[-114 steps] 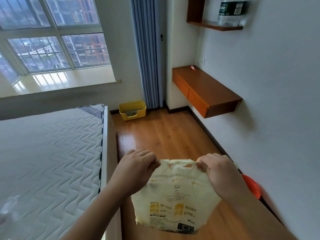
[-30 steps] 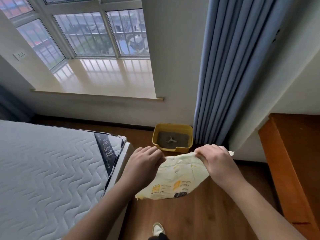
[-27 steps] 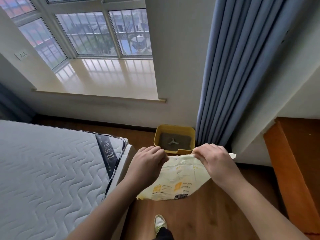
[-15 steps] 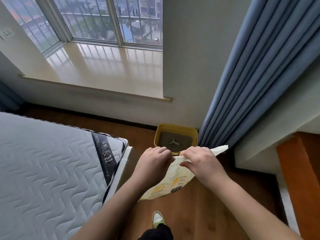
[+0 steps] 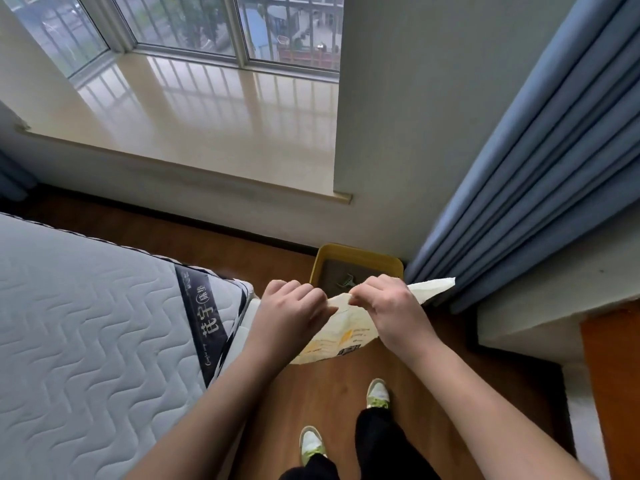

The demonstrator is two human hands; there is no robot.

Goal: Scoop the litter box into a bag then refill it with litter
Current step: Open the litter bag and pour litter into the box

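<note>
Nearest are the person's two white-and-green trainers [image 5: 378, 393] on the brown wooden floor [image 5: 332, 403], toes pointing toward the far corner of the room, so they are standing facing the job.

Above the shoes both arms reach forward at about waist height. The left hand [image 5: 291, 311] and right hand [image 5: 389, 308] are close together, each with fingers curled and pinching the top edge of a thin cream plastic bag with yellow print [image 5: 341, 336]. The hands seem to be working the mouth of the bag apart, which makes sense, since it has to be opened before anything can be scooped into it. The bag hangs limp beneath the hands, and one pale corner sticks out to the right past the right hand.

To the left, the corner of a white quilted mattress with a dark label band [image 5: 97, 327] comes close to the left forearm.

Just beyond the hands, on the floor against the wall and beside the blue pleated curtain [image 5: 540, 188], sits the yellow plastic litter box [image 5: 360, 258]. Grey-brown litter lies inside, with a small pale object I take for the scoop [image 5: 346, 280] lying on it. Nothing looks scooped yet.

Farthest off is the glossy cream window sill [image 5: 214, 119].
</note>
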